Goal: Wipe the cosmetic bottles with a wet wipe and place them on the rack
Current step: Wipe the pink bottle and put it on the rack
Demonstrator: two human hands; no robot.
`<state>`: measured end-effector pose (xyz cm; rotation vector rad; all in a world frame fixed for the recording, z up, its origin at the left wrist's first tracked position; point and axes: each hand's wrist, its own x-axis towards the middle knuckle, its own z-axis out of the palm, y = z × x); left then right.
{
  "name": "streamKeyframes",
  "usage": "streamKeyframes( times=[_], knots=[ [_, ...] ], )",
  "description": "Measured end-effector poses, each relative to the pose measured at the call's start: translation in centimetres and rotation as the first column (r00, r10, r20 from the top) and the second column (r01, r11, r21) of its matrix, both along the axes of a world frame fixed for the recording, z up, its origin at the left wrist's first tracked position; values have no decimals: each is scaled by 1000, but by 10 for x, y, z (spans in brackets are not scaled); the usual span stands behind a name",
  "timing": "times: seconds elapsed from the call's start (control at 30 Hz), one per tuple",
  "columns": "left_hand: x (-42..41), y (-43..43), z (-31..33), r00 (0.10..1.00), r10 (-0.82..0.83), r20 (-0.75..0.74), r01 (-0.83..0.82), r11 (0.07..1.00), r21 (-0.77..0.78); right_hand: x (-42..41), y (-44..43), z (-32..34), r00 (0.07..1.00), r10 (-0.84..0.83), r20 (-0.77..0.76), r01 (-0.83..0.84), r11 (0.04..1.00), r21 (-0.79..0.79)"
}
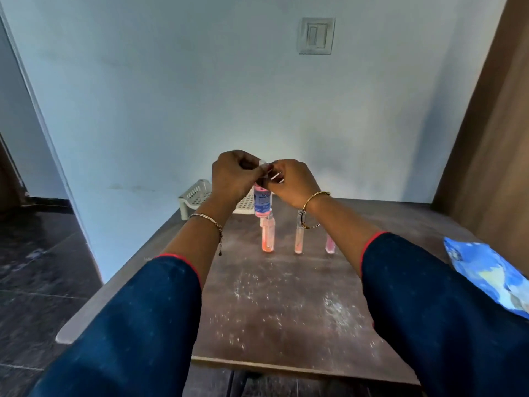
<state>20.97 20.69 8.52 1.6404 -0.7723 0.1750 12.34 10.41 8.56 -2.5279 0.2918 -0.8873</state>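
A clear bottle with pink liquid and a blue label (262, 203) is held up above the table. My left hand (233, 174) grips its top part. My right hand (289, 179) pinches a small white wet wipe (276, 176) against the bottle's cap. Below them three slim bottles stand upright on the table: an orange one (268, 234), a peach one (299, 239) and a pink one (330, 245). The white perforated rack (194, 194) stands at the table's far left edge, partly hidden behind my left hand.
A blue wet wipe packet (486, 275) lies at the table's right edge. The brown wooden table (286, 305) is dusted with white specks. A pale wall stands close behind, a wooden panel (492, 138) on the right, dark floor on the left.
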Motion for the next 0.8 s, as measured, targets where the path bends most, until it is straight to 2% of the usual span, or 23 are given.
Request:
streamKeyframes(
  times=[0.17,0.3,0.4,0.57,0.8],
  knots=[
    [51,-35,-5,992,80,94,-86,995,55,48,-33,-1,999,-10,-46,11,1000,26],
    [86,-60,-20,988,126,86,-132,988,74,77,-55,-9,981,95,-172,-58,977,208],
    [109,-75,-33,984,157,86,-165,982,92,96,-72,-15,955,129,-265,-52,959,279],
    [138,-92,-53,976,205,68,-213,968,136,117,-94,-31,935,114,-335,-24,965,262],
    [153,-103,-75,980,197,3,-193,956,219,123,-109,-46,924,116,-364,-9,959,282]
  ],
)
